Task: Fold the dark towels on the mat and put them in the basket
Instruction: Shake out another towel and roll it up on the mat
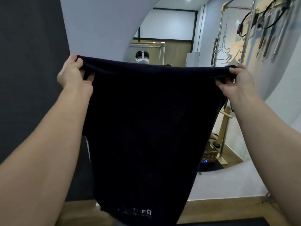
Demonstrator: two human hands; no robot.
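Observation:
A dark towel point(149, 128) hangs spread out in front of me, held up by its top edge. My left hand point(75, 74) pinches the top left corner and my right hand point(236, 80) pinches the top right corner. Pale lettering shows near the towel's bottom hem. A woven basket point(211, 154) appears low on the right, seen in a wall mirror. A strip of dark mat point(228, 221) shows at the bottom right. The towel hides most of the floor beneath it.
A large arched mirror point(179, 38) faces me and reflects a person wearing a white headset. A dark wall panel point(29, 79) fills the left. Metal and wooden exercise frames with hanging straps point(267, 30) stand at the right. Wooden floor point(219, 207) lies below.

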